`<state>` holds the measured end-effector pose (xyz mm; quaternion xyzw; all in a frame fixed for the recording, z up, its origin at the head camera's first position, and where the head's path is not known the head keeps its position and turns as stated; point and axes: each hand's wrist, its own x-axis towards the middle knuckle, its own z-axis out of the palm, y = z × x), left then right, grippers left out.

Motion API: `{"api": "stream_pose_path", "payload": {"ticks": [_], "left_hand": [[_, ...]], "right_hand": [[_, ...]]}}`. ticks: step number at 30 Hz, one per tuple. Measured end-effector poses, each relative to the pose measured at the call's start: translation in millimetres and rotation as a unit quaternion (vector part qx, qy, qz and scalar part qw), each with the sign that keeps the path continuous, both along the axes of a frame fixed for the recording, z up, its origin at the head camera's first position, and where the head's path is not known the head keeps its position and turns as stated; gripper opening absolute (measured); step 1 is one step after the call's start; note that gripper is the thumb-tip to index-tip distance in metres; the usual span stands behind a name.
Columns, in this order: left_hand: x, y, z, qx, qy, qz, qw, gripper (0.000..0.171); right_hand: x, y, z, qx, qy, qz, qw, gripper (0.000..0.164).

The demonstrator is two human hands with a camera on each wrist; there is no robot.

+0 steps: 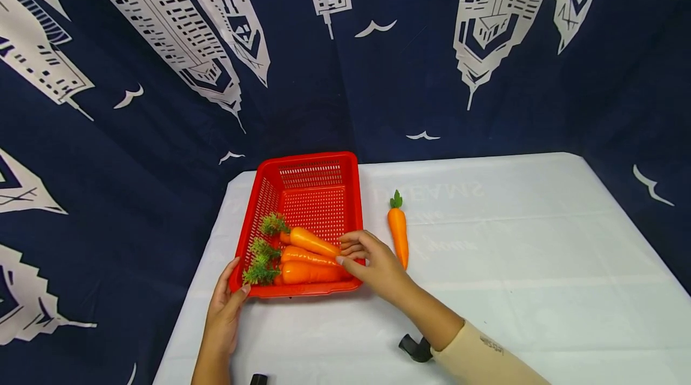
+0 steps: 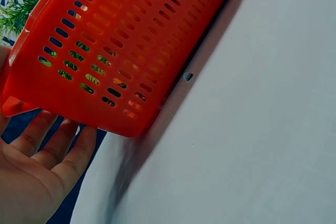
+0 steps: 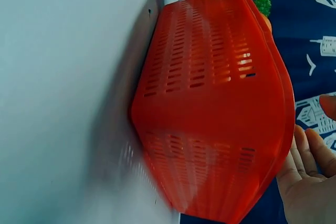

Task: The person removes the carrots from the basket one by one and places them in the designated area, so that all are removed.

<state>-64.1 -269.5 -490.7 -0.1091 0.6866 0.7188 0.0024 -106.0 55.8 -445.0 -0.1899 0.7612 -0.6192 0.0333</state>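
A red plastic basket [image 1: 353, 193] with slotted walls stands on the white table. Three orange toy carrots [image 1: 313, 272] with bushy green tops lie side by side in its near part, tops to the left. My left hand [image 1: 222, 313] holds the near left corner, thumb at the rim and fingers against the outer wall [image 2: 79, 114]. Over the right rim reaches my right hand [image 1: 378, 262], fingers loosely bent by the carrot tips; in the right wrist view its thumb and fingers stand apart. Whether they touch a carrot is unclear. Another carrot [image 1: 398, 232] with a leafy top lies right of the basket.
The white table [image 1: 513, 253] extends far to the right. A black curved object [image 1: 415, 349] lies by the right sleeve, and a dark piece [image 1: 259, 379] shows at the bottom edge. Navy cloth [image 1: 378, 91] printed with white buildings and birds hangs behind.
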Motion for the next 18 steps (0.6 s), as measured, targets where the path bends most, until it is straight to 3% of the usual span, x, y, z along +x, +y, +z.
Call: {"api": "stream_pose_path", "payload": {"ticks": [18], "left_hand": [[-0.1, 0.5, -1.6, 0.002, 0.008, 0.002, 1.0, 0.063]], "right_hand": [[4.3, -22.4, 4.2, 0.042, -0.001, 0.055, 0.998, 0.041]]}}
